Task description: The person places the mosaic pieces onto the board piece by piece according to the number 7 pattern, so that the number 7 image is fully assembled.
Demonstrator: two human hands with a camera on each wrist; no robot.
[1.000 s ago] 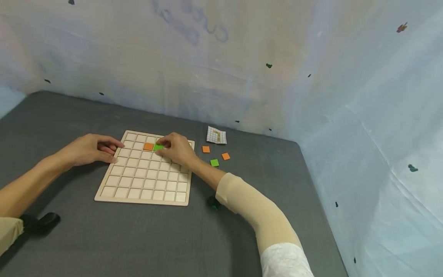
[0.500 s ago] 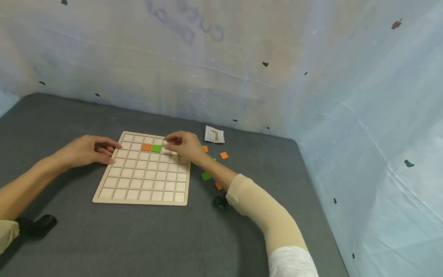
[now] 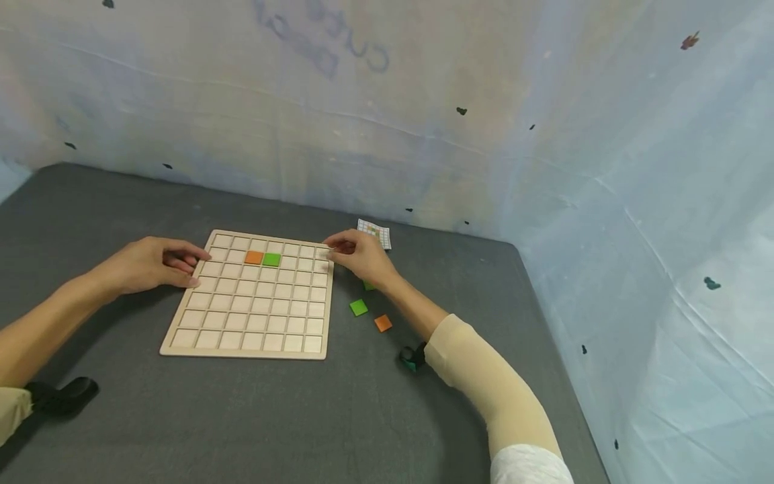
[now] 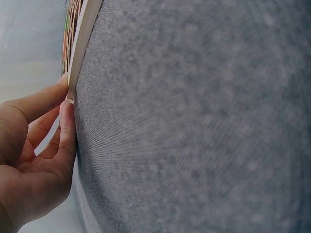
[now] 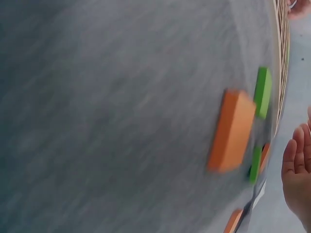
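L hand (image 3: 148,265) on board (image 3: 244,305), R hand (image 3: 365,259) empty

L fingers loose, no grip seen; R part-open nr board's right edge. Orange tile (image 3: 254,257) + green tile (image 3: 271,259) in adj. cells. Prob. mid-laying; next likely needs pinching loose tile (image 3: 359,307).

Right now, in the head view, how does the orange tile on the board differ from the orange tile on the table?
The board tile sits in the board grid; the table tile lies outside it. The board tile follows the grid lines; the table tile is turned askew. Both are orange.
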